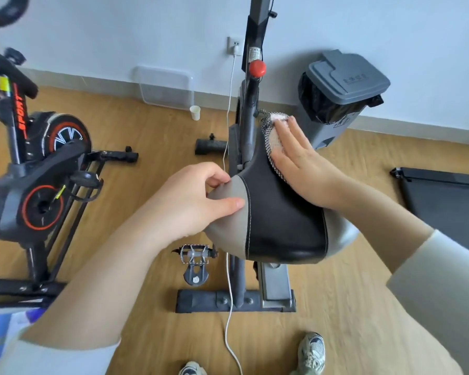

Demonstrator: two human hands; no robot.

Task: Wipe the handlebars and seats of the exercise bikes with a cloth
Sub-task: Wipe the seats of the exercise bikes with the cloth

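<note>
Grey bin (344, 85) beside seat (282, 212)

Background items, head view. A grey lidded waste bin (344, 87) with a black liner stands against the pale wall (119, 28). A white wall socket (235, 46) feeds a white cable (229, 288) that trails down across the wood-pattern floor (152, 136). A small white paper cup (195, 112) sits on the floor near a translucent tray (164, 86), apparently leaned on the wall. A dark mat (450, 196) lies at right.

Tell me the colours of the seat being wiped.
The seat is black in the middle with grey side panels and white stitching, seen in the head view.
</note>
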